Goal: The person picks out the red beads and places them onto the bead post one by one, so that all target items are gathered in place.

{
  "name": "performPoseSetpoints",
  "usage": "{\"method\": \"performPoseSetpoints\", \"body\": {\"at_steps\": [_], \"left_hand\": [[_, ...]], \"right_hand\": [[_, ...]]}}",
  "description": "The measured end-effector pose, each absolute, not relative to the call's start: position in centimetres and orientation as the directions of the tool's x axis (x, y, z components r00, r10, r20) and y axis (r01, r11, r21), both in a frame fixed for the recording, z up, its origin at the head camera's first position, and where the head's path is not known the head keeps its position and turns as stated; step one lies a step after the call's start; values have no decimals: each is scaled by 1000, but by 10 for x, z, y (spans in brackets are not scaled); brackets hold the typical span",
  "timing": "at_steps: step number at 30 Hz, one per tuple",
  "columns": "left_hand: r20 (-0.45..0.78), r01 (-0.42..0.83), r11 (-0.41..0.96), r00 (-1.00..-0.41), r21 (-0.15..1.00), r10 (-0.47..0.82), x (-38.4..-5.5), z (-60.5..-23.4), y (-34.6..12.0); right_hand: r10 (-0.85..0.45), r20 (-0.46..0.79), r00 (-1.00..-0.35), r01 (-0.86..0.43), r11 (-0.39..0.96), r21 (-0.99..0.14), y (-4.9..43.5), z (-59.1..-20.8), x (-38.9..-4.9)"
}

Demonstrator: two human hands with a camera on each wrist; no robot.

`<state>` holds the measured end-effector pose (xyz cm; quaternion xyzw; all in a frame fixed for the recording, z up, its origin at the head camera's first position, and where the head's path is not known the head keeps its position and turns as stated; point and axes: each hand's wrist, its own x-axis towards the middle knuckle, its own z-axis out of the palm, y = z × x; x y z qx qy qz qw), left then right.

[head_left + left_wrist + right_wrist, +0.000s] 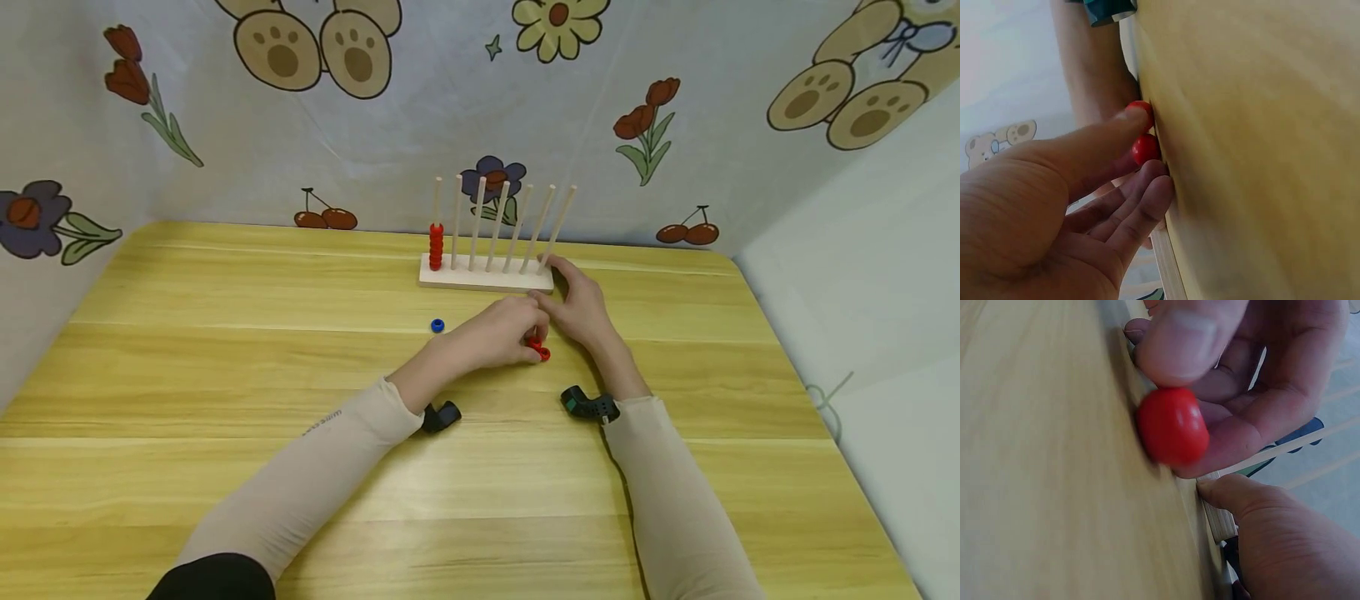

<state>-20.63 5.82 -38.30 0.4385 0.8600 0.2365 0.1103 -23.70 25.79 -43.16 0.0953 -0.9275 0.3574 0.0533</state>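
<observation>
A wooden peg rack [487,282] stands at the back of the table, a stack of several red beads [436,248] on its leftmost peg. My right hand [581,308] grips the right end of its base, thumb at the front edge and fingers behind. Just in front of the rack, my left hand [502,333] pinches a red bead [1140,115] low over the tabletop, the thumb on it. Another red bead [1146,150] sits right against that one, by the fingertips. Seen from the right wrist, one red bead [1174,427] shows under the left thumb.
A blue bead [437,326] lies on the wooden table [225,375], left of my left hand. Behind the table hangs a patterned cloth [420,142]. The rack's other pegs [501,225] stand upright and bare. A white surface [862,275] borders the right side.
</observation>
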Motion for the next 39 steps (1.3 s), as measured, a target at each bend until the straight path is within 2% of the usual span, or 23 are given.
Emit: {"method": "performPoseSetpoints", "body": {"at_steps": [11,20,26,33,39], "left_hand": [[9,712,519,-593,473,805,-207,-382,61],[44,692,529,-626,490,778,-212,-376,54],[152,669,506,-672,545,725,-218,-366,47],[345,644,436,-733,629,586,-224,-347,31],[525,671,352,-735,652,429,-230,-328,11]], "right_hand": [[-133,168,-977,-212,724,-657,258,-430,-237],[-141,183,-973,-227,726,-649,258,-427,-238],[-136,171,-976,-215,726,-654,258,-428,-237],[-137,185,-973,-226,717,-660,257,-429,-233],[-129,172,-977,-211,723,-657,255,-428,-233]]}}
